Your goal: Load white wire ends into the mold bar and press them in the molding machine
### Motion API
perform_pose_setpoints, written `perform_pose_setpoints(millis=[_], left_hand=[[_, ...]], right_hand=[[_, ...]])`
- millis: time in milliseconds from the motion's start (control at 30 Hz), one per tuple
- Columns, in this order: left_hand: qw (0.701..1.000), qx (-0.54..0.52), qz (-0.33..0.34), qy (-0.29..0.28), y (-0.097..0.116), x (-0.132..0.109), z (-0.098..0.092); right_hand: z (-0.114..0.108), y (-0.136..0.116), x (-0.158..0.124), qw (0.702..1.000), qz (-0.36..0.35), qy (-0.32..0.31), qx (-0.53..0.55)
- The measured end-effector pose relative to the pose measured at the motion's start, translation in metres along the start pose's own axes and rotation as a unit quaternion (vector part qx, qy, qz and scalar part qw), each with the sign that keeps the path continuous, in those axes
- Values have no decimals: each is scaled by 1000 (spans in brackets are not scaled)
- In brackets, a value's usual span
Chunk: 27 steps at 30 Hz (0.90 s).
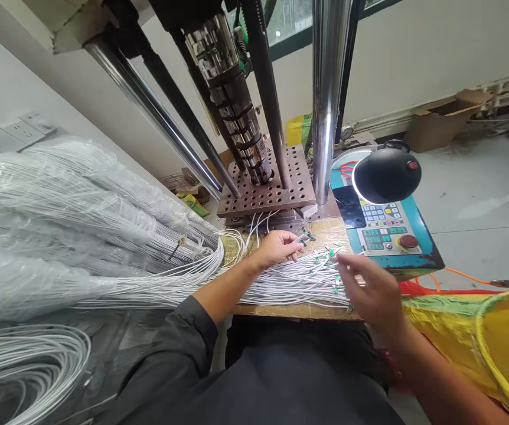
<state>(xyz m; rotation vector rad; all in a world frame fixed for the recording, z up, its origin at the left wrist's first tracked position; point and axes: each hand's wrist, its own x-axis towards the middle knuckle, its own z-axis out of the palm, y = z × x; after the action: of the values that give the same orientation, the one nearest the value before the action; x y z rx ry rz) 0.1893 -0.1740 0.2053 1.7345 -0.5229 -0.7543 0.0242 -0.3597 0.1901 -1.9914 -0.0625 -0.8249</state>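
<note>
My left hand (281, 247) is over the bench near the press, its thumb and fingers pinched on a thin grey-white piece (299, 238) whose kind I cannot make out. Just beyond the fingertips lie several small parts with dark and green ends (310, 236). Under and in front of the hand spreads a thick bundle of white cables (281, 286), with green-tipped ends (332, 254) toward the right. My right hand (369, 289) is at those ends, smeared by motion; whether its fingers hold anything is unclear.
The press's perforated steel plate (263, 198) stands just behind the hands, between steel columns (325, 118). To the right are a black lamp (387, 171), a control panel (385, 230) and yellow sacks (467, 336). Plastic-wrapped cable bundles (59, 195) and a cable coil (59, 354) fill the left.
</note>
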Motion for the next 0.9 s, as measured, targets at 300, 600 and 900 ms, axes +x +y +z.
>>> perform_pose_setpoints(millis=[300, 600, 900], left_hand=[[998, -67, 20, -5, -2, -1, 4], [995, -91, 40, 7, -21, 4, 0], [983, 33, 71, 167, -25, 18, -3]], right_hand=[[40, 25, 80, 963, 141, -221, 57], [25, 38, 92, 944, 170, -284, 11], [80, 67, 117, 846, 2, -423, -326]])
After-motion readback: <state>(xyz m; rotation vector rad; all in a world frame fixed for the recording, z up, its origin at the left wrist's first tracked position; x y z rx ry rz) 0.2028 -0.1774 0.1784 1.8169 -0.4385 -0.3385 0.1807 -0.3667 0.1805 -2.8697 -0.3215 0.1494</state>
